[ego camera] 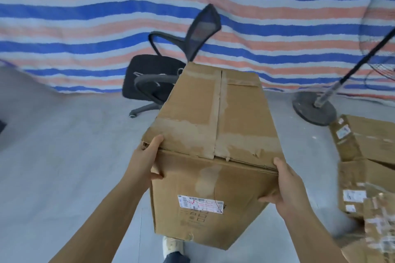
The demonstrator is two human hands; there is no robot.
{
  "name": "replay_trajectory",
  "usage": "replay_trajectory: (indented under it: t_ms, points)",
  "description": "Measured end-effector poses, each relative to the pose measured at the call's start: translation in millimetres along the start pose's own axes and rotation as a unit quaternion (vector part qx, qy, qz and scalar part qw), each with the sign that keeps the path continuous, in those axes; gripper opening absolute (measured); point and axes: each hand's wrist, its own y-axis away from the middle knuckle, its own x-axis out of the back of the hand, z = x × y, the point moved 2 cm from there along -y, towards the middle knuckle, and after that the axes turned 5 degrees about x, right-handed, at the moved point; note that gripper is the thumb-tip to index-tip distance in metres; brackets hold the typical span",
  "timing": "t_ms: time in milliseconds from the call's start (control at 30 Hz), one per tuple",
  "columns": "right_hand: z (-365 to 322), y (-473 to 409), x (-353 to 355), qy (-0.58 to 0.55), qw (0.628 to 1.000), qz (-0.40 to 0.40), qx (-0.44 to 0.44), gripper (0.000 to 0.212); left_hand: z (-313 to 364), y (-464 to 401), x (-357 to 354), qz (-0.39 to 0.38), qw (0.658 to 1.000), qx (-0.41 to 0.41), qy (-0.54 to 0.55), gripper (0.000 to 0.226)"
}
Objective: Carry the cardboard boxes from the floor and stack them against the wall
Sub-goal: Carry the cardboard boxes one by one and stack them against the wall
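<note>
A large brown cardboard box (211, 145) with old tape marks on top and a shipping label on its near face hangs off the floor in front of me. My left hand (147, 159) grips its near left top corner, thumb on the front face. At the near right edge my right hand (286, 186) clamps the box, fingers over the top rim and thumb on the front face. More cardboard boxes (367, 166) lie on the floor at the right. The striped red, white and blue tarpaulin wall (85, 17) stands ahead.
A black office chair (158, 74) stands just beyond the box, in front of the tarpaulin. A standing fan with a round base (314, 109) is at the right. Grey floor (64, 145) lies open to the left. My shoe (171, 245) shows below the box.
</note>
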Motion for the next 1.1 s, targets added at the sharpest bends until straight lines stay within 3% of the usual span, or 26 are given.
replay_trajectory:
  t_ms: [133, 500, 633, 833, 967, 1100]
  points:
    - [8, 20, -6, 0.055, 0.996, -0.067, 0.014, 0.034, -37, 42, 40, 0.060, 0.997, -0.015, 0.044, 0.021]
    - [51, 111, -61, 0.175, 0.953, -0.241, 0.050, 0.020, -152, 169, 161, 0.237, 0.953, -0.018, 0.187, 0.021]
    - [78, 157, -96, 0.203, 0.932, -0.299, 0.035, 0.037, -185, 208, 213, 0.286, 0.932, -0.004, 0.223, 0.030]
    - [135, 242, -169, 0.273, 0.886, -0.371, 0.053, 0.040, -235, 251, 316, 0.353, 0.896, 0.016, 0.270, 0.041]
    - [178, 306, -223, 0.299, 0.862, -0.402, 0.072, 0.025, -264, 273, 392, 0.381, 0.874, 0.016, 0.300, 0.040]
    - [223, 379, -277, 0.323, 0.837, -0.436, 0.065, 0.038, -290, 298, 474, 0.414, 0.848, 0.021, 0.331, 0.038]
